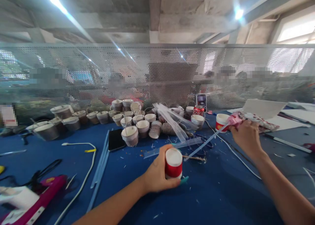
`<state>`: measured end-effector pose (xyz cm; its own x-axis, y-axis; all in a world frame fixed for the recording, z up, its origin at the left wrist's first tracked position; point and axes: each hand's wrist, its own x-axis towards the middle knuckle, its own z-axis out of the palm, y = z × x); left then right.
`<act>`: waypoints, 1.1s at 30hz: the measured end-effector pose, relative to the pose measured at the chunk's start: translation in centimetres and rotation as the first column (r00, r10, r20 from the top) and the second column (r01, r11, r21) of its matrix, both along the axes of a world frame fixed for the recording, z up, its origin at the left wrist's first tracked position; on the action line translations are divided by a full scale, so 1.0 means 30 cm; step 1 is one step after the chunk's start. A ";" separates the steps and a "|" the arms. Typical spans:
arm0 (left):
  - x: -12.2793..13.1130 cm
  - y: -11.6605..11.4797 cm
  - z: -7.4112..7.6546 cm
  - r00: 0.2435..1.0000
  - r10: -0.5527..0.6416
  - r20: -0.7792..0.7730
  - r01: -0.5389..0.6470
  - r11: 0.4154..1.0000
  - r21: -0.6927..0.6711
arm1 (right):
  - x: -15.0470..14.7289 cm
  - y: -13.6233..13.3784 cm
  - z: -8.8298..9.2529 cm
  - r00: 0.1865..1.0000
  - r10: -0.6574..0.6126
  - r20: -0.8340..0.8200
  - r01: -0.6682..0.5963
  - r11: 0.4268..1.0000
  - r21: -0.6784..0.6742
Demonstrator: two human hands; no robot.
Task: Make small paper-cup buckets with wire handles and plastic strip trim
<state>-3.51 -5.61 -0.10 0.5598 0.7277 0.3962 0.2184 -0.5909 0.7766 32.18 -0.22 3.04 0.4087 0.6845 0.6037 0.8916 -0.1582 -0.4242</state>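
My left hand (157, 172) is wrapped round a red and white paper cup (173, 164) above the blue table (209, 198). A pale round face of the cup points up, and teal bits (184, 180) show beneath it. Off to the right, my right hand (247, 138) closes on a pink crumpled bundle (235, 119) with patterned wrapping. A translucent stick (204, 144) slants from that bundle down toward the left-hand cup. Just behind the bundle stands another red and white paper cup (221, 122). What my right fingertips touch is partly hidden.
Several small grey pots (130, 135) crowd the back. Clear strips (172, 120) and a red can (199, 111) are among them. A black phone (116, 140), white cable (92, 162) and magenta tool (50, 195) lie left. A perforated screen (98, 77) stands behind.
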 end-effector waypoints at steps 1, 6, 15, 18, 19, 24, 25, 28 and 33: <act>0.007 -0.004 0.001 0.998 -0.020 -0.061 0.017 0.999 -0.041 | -0.024 -0.001 0.006 0.999 0.034 0.041 -0.038 0.994 0.102; 0.016 0.028 0.003 0.978 0.076 0.193 -0.024 0.966 -0.259 | -0.162 -0.012 0.005 0.956 0.290 -0.044 -0.266 0.920 0.289; -0.001 0.094 -0.019 0.812 0.260 0.523 0.184 0.736 -0.652 | -0.376 -0.083 -0.054 0.223 0.646 -0.730 -0.683 0.638 0.356; -0.003 0.089 -0.007 0.805 0.289 0.518 0.172 0.722 -0.671 | -0.438 -0.077 -0.063 0.045 0.568 -0.822 -0.683 0.618 0.390; -0.004 0.086 -0.003 0.803 0.299 0.515 0.165 0.720 -0.674 | -0.456 -0.072 -0.062 -0.003 0.547 -0.837 -0.687 0.607 0.399; -0.007 0.079 0.006 0.795 0.293 0.531 0.169 0.734 -0.658 | -0.509 -0.055 -0.043 -0.158 0.534 -0.831 -0.674 0.557 0.486; -0.007 0.081 0.005 0.798 0.289 0.530 0.168 0.737 -0.655 | -0.510 -0.058 -0.042 -0.173 0.538 -0.825 -0.662 0.557 0.502; -0.003 0.089 -0.004 0.814 0.291 0.503 0.150 0.732 -0.665 | -0.506 -0.080 -0.052 -0.169 0.536 -0.827 -0.647 0.573 0.504; 0.002 0.094 -0.011 0.826 0.294 0.480 0.145 0.714 -0.686 | -0.509 -0.111 -0.068 -0.040 0.547 -0.836 -0.667 0.609 0.430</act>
<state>-3.46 -2.79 -0.43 0.3521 0.9359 -0.0131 -0.3279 0.1365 0.9348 16.91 -3.56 1.01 -0.0238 0.9872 0.1578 -0.2455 0.1472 -0.9581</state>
